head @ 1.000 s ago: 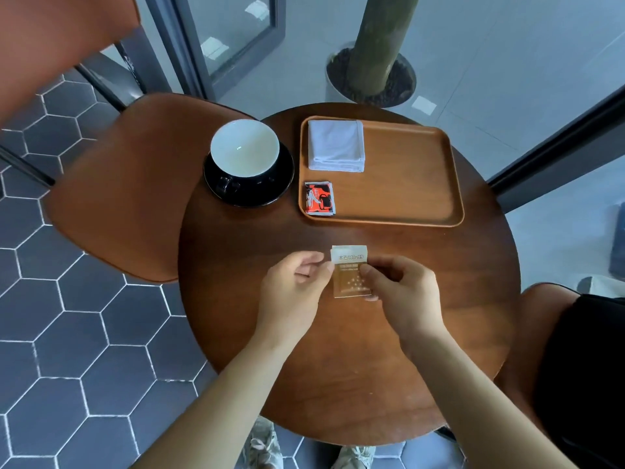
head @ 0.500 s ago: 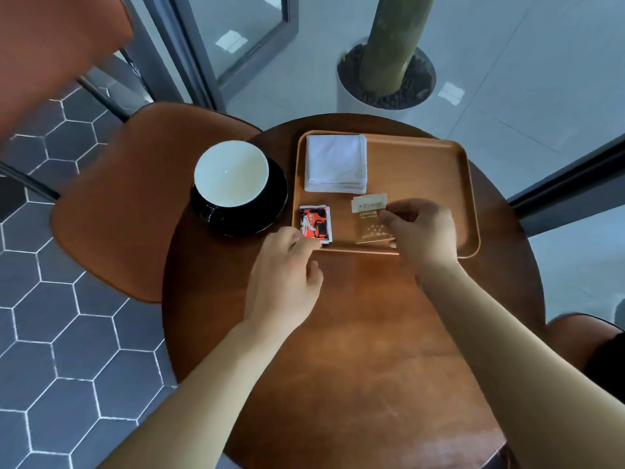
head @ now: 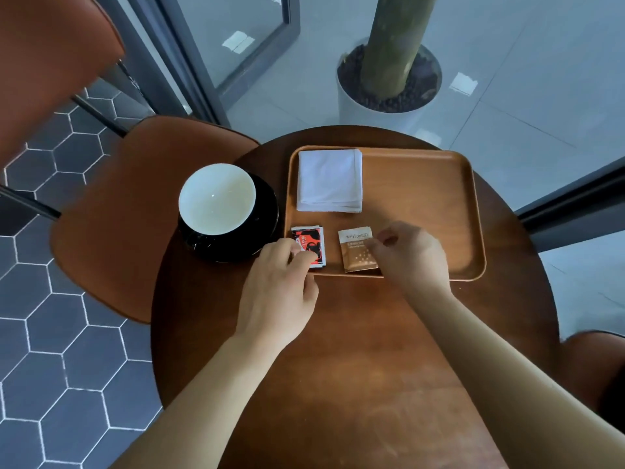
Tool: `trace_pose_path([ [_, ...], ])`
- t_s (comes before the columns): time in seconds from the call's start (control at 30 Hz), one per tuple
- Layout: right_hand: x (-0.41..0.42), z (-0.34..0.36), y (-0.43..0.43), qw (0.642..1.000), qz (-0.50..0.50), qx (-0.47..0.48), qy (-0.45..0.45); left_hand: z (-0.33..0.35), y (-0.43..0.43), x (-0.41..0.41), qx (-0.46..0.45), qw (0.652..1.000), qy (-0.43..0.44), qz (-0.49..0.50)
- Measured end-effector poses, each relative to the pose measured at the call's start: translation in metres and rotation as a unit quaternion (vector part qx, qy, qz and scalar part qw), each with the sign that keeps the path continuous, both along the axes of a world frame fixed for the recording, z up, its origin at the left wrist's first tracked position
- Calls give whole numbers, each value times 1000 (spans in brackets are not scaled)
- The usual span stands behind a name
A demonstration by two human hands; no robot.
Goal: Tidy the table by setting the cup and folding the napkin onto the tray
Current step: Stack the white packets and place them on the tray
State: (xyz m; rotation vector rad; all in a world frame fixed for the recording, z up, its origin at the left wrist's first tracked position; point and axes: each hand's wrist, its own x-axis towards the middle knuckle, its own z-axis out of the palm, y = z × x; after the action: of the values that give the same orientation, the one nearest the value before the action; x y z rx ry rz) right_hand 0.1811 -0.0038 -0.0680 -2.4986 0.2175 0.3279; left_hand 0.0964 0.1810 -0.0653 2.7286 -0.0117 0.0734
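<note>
Cup [head: 216, 198] is seated on its saucer [head: 265, 231] on the round wooden table [head: 355, 350], hexagon floor tiles [head: 67, 367] below, beside the tray [head: 422, 198]; napkin [head: 329, 180] is folded inside. Red sachet [head: 311, 240] is pinched by left hand [head: 277, 292], brown sachet [head: 355, 253] by right hand [head: 411, 255].

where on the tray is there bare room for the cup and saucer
Bare: the right half of the tray, from the napkin and brown packet across to the right rim. Also the table this side of the tray, between the forearms. Crowded: the near-left strip, where the red packet, brown packet, left hand and right hand sit.
</note>
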Motion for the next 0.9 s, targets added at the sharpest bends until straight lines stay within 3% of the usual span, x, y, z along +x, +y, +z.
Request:
trace_pose_path([
  [0.07,-6,6,1,998,18,-13,-54,-2,2,2,3,1000,-1,-10],
  [0.17,-19,10,18,975,135,-22,-178,-5,5,-1,-8,1000,-7,0],
  [0.3,-25,3,49,962,227,-80,-127,-9,9,-9,-21,1000,0,19],
  [0.47,-28,-6,63,972,181,-96,-113,-12,13,-8,-66,997,-12,31],
  [0.77,-25,0,73,988,135,-47,-54,-12,17,-6,-41,999,-4,3],
  [0.9,-25,10,53,991,94,-37,-88,-9,17,-7,-36,999,10,2],
])
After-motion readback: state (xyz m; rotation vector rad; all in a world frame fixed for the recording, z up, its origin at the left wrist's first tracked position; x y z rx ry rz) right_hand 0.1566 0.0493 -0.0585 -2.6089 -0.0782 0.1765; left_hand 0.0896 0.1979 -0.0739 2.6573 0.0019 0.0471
